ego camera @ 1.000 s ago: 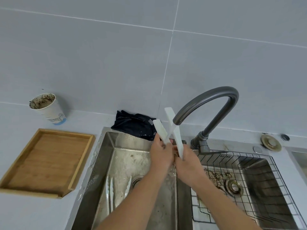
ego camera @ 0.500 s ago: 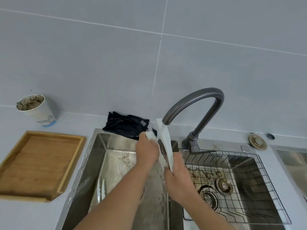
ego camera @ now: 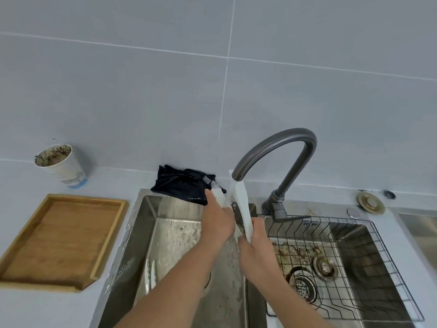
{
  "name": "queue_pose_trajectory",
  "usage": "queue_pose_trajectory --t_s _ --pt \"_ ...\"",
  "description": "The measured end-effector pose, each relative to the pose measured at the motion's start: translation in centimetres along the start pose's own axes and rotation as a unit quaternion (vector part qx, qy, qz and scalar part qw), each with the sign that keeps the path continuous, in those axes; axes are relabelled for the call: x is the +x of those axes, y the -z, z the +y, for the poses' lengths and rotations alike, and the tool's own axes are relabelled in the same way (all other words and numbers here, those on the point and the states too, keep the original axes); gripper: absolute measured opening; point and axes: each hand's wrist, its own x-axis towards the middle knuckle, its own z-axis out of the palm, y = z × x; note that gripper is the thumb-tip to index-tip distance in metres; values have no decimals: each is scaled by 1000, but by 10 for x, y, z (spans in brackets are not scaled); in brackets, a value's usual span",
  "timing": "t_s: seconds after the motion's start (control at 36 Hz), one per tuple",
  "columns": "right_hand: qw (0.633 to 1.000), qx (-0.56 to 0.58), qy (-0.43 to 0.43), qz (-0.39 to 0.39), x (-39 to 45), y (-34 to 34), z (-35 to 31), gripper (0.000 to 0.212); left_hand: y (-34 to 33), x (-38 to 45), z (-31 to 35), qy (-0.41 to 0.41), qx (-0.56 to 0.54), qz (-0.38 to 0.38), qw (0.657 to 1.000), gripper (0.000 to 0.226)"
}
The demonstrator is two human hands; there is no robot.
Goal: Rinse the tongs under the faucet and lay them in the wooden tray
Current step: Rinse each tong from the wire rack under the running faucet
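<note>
Below grey wall tiles, white plastic tongs (ego camera: 241, 204) are gripped by the right hand (ego camera: 256, 247) and rubbed in the curled left hand (ego camera: 218, 222) beneath the curved grey faucet (ego camera: 279, 157). Rinsing seems underway; next, a carry leftward to the wooden tray (ego camera: 59, 240) would be needed.

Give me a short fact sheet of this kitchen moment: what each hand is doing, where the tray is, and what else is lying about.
left hand: grips one arm of the white tongs
right hand: holds the tongs' other arm, lower down
tongs: tips up, just under the faucet spout, over the left sink basin
wooden tray: on the counter left of the sink, nothing in it
more utensils: pale ones lying in the left basin
wire basket: sits in the right basin
paper cup: dirty inside, behind the tray
dark cloth: behind the sink by the wall
</note>
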Motion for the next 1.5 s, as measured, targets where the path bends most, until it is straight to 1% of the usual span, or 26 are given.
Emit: queue_pose_trajectory --t_s 0.03,0.11,0.14,0.25,0.31,0.36,0.42,0.47,0.53,0.64,0.69,0.81,0.83,0.92,0.94,1.0,1.06,1.14,1.17,1.22,1.25,1.28,1.31,1.33,1.39,1.5 --pt "1000 2 0 -2 -1 -1 1 27 0 -1 -1 -1 11 4 1000 67" --pt "1000 9 7 -12 -4 -5 -1 23 7 7 -1 -9 59 38 998 35" --pt "1000 11 13 -17 -6 -7 -3 24 12 12 -1 -9 78 51 996 30" --pt "999 5 20 -41 -13 -18 -2 22 34 24 -10 11 107 66 992 36" --pt "999 30 14 -41 -13 -15 0 19 35 25 -12 -3 87 63 994 32" --pt "997 65 3 -43 -8 -10 -1 10 34 23 -13 5 21 62 998 29" --pt "994 103 -13 -39 -3 -3 -2 2 32 20 -9 57 -124 27 990 26" --pt "988 143 -29 -43 2 0 -4 6 34 15 -8 108 -261 -25 959 21" --pt "981 183 -38 -51 6 2 -6 11 36 11 -7 117 -329 -53 936 22" --pt "969 225 -88 -58 14 3 -9 20 47 6 -6 139 -452 -54 880 29" --pt "965 229 -113 -59 18 2 -8 22 55 5 -6 138 -485 -45 862 28" --pt "967 206 -133 -71 24 -1 -7 30 62 6 -5 92 -455 -27 885 28" --pt "971 191 -123 -72 25 -2 -8 36 63 6 -5 79 -444 -20 892 28" --pt "983 140 -84 -79 26 -1 -12 67 66 6 0 47 -422 5 905 24" --pt "986 126 -72 -85 27 -1 -13 70 66 7 1 41 -417 13 908 21" --pt "986 122 -64 -98 30 -1 -15 66 66 8 6 25 -405 19 914 17" --pt "981 141 -64 -115 33 0 -17 57 66 10 7 9 -398 22 917 19" --pt "969 191 -74 -140 38 3 -21 25 64 14 2 18 -348 52 936 28" --pt "961 217 -90 -144 39 4 -21 23 62 16 -2 35 -325 62 943 34" --pt "948 259 -125 -139 43 2 -20 45 55 16 -11 72 -273 49 958 52" --pt "942 273 -140 -136 45 0 -19 56 50 13 -14 85 -252 25 964 60" --pt "935 289 -153 -136 46 -2 -18 60 44 9 -17 92 -245 -1 965 62" --pt "929 305 -161 -137 47 -5 -18 61 37 7 -19 93 -243 -25 965 57" --pt "923 318 -167 -137 47 -8 -17 61 32 4 -20 93 -241 -41 965 43" --pt "918 330 -179 -126 44 -15 -17 59 22 1 -22 80 -227 -45 969 37" --pt "914 342 -188 -111 33 -23 -13 57 11 5 -21 60 -143 11 988 16"
